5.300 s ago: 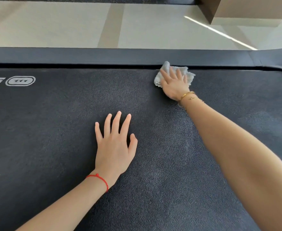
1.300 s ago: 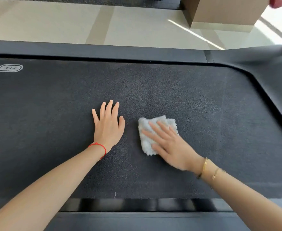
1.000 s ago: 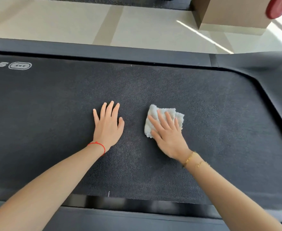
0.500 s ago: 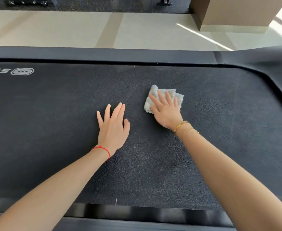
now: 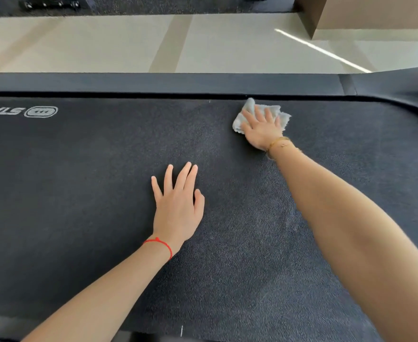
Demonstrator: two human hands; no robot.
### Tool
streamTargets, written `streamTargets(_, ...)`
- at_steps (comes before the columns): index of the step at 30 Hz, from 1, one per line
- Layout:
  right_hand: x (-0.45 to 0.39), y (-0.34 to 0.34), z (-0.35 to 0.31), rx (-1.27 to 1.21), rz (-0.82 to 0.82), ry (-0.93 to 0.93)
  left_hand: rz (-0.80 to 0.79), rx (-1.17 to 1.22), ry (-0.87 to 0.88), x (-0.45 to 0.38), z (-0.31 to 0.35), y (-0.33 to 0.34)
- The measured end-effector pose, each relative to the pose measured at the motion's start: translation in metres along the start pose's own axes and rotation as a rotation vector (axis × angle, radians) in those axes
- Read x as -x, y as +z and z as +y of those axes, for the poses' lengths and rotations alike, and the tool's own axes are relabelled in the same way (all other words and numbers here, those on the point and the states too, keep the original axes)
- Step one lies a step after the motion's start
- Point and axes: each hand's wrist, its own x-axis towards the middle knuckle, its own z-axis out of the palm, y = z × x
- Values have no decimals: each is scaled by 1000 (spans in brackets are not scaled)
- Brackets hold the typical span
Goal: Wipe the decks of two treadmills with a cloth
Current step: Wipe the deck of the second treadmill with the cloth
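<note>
Our right hand (image 5: pixel 262 130) pressing a white cloth (image 5: pixel 252 112) flat-fingered at the treadmill belt's (image 5: pixel 91 193) far edge, our left hand (image 5: pixel 177 208) resting open mid-belt, empty, a partial white "STA" logo (image 5: pixel 20 111) reading upside down at far left, a red string bracelet (image 5: pixel 159 244) on our left wrist.

The treadmill belt (image 5: pixel 79 193) is seen as dark, matt, finely grained rubber-like material. The side rail (image 5: pixel 153 82) is finished in smooth, matt black. The cloth (image 5: pixel 249 108) is formed of pale, fluffy terry fabric. The floor (image 5: pixel 104 43) is laid in smooth, light tiles.
</note>
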Motion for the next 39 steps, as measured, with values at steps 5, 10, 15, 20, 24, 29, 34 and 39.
streamTargets(5, -31, 15, -78, 46, -33, -163, -9, -14, -5, -1, 1, -2)
streamTargets(10, -46, 28, -140, 80, -103, -404, -15, -13, -4, -2, 2, -4)
streamTargets(15, -61, 19, -108, 34, -26, -455, -18, -24, -4, -3, 0, -4)
streamTargets(20, -70, 0, -41, 37, 53, -279, -25, -24, -4, -4, 0, -3)
streamTargets(24, -59, -6, 0, -3, 95, -208, -19, -24, -2, -4, 0, -2)
streamTargets(29, -23, -3, -4, -23, 78, -162, -9, -2, -4, -3, -1, -3)
streamTargets(34, 58, 12, 3, -26, 38, -348, 0, 2, -1, -2, 0, -3)
streamTargets(39, 76, -3, 38, -67, 58, -201, 14, 24, 1, -1, -1, -3)
